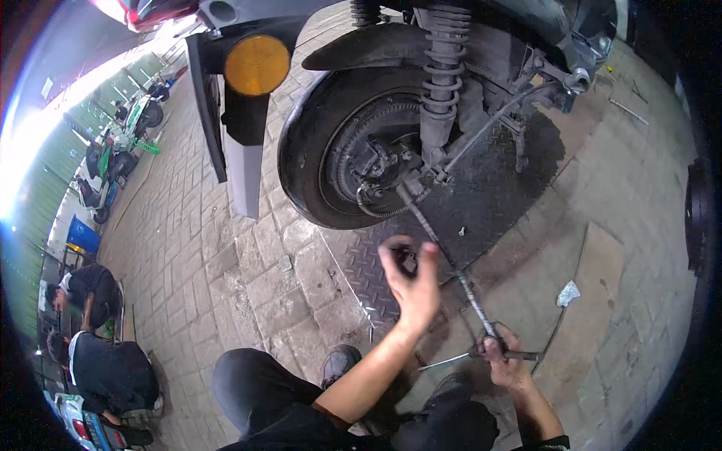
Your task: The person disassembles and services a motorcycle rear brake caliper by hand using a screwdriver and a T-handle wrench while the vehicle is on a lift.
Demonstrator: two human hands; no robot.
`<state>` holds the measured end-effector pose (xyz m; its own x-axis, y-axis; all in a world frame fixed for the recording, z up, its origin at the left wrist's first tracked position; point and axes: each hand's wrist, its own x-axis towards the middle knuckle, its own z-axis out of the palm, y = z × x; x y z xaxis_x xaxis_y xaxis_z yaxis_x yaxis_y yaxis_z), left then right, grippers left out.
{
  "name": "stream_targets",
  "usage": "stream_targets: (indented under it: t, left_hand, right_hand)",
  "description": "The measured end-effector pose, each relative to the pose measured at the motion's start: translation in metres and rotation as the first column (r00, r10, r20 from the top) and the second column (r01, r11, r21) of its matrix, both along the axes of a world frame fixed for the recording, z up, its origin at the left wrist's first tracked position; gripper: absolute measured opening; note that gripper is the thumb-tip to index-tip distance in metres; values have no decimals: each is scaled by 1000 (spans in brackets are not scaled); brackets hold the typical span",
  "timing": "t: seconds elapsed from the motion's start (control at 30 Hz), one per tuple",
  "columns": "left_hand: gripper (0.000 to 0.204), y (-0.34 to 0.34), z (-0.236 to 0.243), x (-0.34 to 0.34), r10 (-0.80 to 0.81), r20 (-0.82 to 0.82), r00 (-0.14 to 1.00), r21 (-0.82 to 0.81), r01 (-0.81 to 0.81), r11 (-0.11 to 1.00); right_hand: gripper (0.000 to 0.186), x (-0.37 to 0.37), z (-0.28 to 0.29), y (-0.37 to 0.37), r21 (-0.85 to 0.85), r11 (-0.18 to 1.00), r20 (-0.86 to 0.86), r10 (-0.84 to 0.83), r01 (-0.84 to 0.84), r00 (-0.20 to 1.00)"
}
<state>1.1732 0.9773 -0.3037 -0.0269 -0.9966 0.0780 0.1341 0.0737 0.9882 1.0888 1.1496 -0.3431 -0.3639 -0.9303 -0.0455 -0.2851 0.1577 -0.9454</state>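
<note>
My right hand (505, 362) is closed around the crossbar end of a long T-handle wrench (449, 259). Its shaft slants up and away to the hub of a scooter's wheel (307, 154), beside the lower end of a coil-spring shock absorber (438, 113). Where the tool's tip meets the hub, I cannot make out the fastener. My left hand (412, 289) is raised just left of the shaft, apart from it. Its thumb and fingers are spread and slightly curled, a little blurred, with dark smears on the inside.
A dark tread-plate mat (496, 218) lies under the wheel, with a small metal part (462, 231) on it. Cardboard (594, 274) and a crumpled silvery scrap (568, 293) lie at right. An orange reflector (257, 65) hangs upper left. Two people (113, 376) crouch at far left, near parked scooters (124, 161).
</note>
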Motion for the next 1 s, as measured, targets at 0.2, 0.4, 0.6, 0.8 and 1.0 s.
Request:
stream_targets:
  t: [0.2, 0.4, 0.6, 0.8, 1.0]
  left_hand:
    - [41, -40, -37, -29, -441, -334, 833, 289, 536, 793]
    - [40, -59, -36, -37, -467, -309, 829, 192, 535, 823]
    - [36, -59, -33, -41, -496, -316, 809, 112, 551, 827]
    - [42, -46, -44, -40, -588, -297, 752, 127, 641, 757]
    - [46, 27, -38, -32, -738, -628, 245, 119, 968, 220]
  right_hand:
    - [11, -33, 15, -12, -159, 987, -476, -62, -16, 877]
    - [13, -38, 27, -22, -117, 993, -533, -40, -28, 845]
    - [13, -45, 24, -24, -190, 981, -734, -117, -38, 669]
    - [20, -53, 50, -28, -161, 986, -906, -163, 37, 391]
    - [40, -36, 52, -31, -73, 920, 386, -329, 384, 862]
